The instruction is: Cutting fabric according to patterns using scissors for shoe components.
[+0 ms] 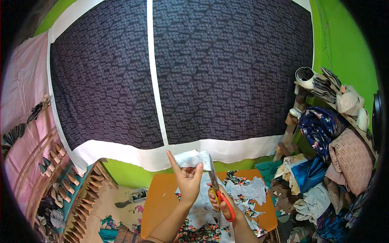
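Note:
My left hand [189, 184] pinches a small pale white-blue fabric piece [190, 159] above the table, thumb against it and index finger stretched out. In my right hand [223, 204] is a pair of scissors [220, 195] with red and yellow handles, blades pointing up. The blades stand at the fabric's right edge; whether they are parted there is hard to make out. Below both hands, an orange table [160, 198] carries white fabric scraps [248, 190] and black floral cloth [202, 235] with colourful print.
A dark patterned cloth with white borders [227, 81] hangs ahead. Wooden shoe lasts [87, 190] line a rack on the left. Folded and heaped fabrics [350, 162] crowd the right-hand shelf. On the floor left of the table lie scraps [109, 222] and a dark-bladed tool [122, 204].

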The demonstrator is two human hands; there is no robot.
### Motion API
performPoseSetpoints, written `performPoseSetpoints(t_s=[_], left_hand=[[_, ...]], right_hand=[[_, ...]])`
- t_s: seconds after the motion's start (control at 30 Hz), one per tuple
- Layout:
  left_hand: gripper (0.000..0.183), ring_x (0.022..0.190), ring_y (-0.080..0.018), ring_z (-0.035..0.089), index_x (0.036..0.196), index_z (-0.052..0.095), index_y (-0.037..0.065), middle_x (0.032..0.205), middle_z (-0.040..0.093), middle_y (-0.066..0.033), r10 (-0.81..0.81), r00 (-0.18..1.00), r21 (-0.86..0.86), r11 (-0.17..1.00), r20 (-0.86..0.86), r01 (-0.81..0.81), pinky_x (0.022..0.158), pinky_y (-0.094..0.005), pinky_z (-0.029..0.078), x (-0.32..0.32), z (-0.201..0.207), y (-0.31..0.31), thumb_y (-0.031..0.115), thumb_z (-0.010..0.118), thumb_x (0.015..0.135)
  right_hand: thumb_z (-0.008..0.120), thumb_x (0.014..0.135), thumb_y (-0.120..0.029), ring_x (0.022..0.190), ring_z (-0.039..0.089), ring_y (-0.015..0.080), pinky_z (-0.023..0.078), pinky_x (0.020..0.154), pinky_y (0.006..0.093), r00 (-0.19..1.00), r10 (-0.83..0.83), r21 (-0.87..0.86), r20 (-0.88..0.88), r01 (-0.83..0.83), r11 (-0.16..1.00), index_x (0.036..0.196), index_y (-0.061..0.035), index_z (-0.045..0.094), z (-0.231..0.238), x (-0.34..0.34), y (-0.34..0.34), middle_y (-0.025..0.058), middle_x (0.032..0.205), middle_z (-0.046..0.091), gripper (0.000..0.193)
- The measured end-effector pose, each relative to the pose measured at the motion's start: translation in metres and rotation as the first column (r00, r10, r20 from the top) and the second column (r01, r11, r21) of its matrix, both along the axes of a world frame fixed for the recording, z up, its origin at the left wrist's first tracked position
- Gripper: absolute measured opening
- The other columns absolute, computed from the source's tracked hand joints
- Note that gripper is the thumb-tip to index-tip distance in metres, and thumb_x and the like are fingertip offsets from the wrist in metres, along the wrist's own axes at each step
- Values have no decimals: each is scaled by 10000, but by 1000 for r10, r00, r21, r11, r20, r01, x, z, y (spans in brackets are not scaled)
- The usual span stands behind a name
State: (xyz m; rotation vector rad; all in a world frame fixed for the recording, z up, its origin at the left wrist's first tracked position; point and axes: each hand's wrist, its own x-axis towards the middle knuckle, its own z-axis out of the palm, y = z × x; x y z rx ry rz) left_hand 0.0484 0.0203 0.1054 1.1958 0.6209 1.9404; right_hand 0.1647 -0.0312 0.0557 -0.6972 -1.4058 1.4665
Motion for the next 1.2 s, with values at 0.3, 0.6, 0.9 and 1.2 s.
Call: performPoseSetpoints(t_s=[0.3, 0.6, 0.9, 1.2], left_hand=[[886, 874, -151, 497, 1321, -116, 127, 1067, 489, -178, -41, 999, 1, 999, 21, 41, 762, -261, 416, -1, 2, 5, -91, 514, 737], [888, 875, -151, 501, 1320, -120, 128, 1094, 472, -192, -19, 1000, 25, 1000, 17, 19, 760, -256, 418, -2, -1, 7, -92, 513, 738], [964, 879, -154, 507, 1310, -157, 180, 1153, 431, -217, -106, 994, 16, 994, 23, 105, 755, -270, 436, -1, 2, 4, -104, 542, 710], [1012, 896, -163, 503, 1283, -226, 197, 1203, 382, -235, -164, 982, -9, 986, -96, 164, 759, -272, 440, -1, -4, 9, -110, 545, 704]], right_hand=[[489, 577, -725, 573, 293, 31, 259, 476, 142, 997, 4, -170, -83, -18, 985, 1194, -48, 308, 6, 1, 4, -18, 779, 315, 934], [598, 740, -226, 539, 351, 18, 281, 464, 135, 944, 56, -170, -326, -117, 979, 1168, -35, 382, -10, 8, 5, -21, 719, 366, 517], [523, 693, -397, 542, 329, 18, 267, 451, 132, 989, -18, -202, -148, -12, 979, 1163, -27, 375, -3, 8, 4, -16, 729, 345, 616], [498, 584, -725, 593, 305, 32, 252, 467, 154, 997, -65, -110, -42, 60, 992, 1212, -32, 290, -5, 3, 6, -18, 790, 314, 958]])
